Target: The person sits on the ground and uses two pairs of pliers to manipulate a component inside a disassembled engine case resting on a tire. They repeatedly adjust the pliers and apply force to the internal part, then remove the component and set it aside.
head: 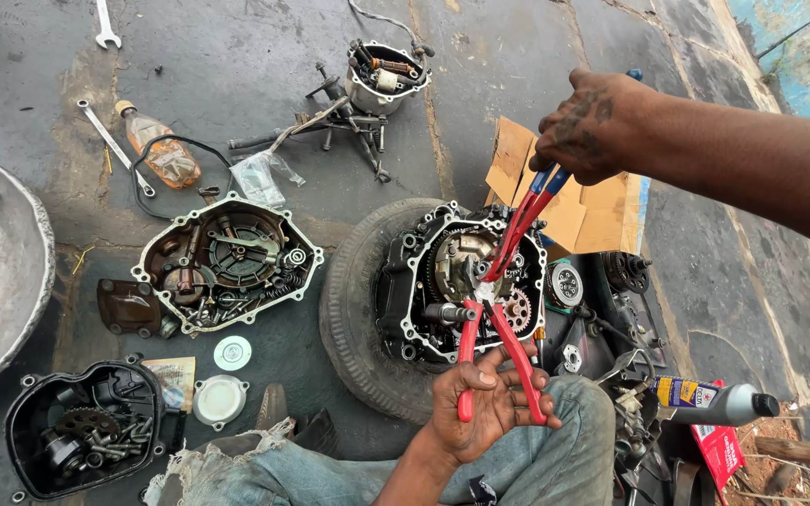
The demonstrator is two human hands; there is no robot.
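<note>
**Two pliers on the engine's centre: keep both grips steady**

The left hand (485, 398) is clenched around the red handles of a pair of pliers (494, 342), whose jaws point up toward 12 o'clock into the open engine case (461, 281). The right hand (592, 126), coming in from 2 o'clock, grasps a second pair of red-and-blue pliers (517, 230) that slant down to 7 o'clock; both tips meet near the middle of the case, beside a small toothed gear (517, 309). What exactly the tips pinch is too small to tell.

To my eye, the step goes best with both tools squeezed evenly and held in line with the part, so neither tip slips onto the gear teeth.

The case lies on an old tyre (358, 309) on the concrete floor (236, 56). At 9 o'clock from it sits a removed side cover (227, 262); at 11 o'clock another engine part with wires (382, 80); at 4 o'clock a grey oil bottle (714, 401) lying on its side.
</note>
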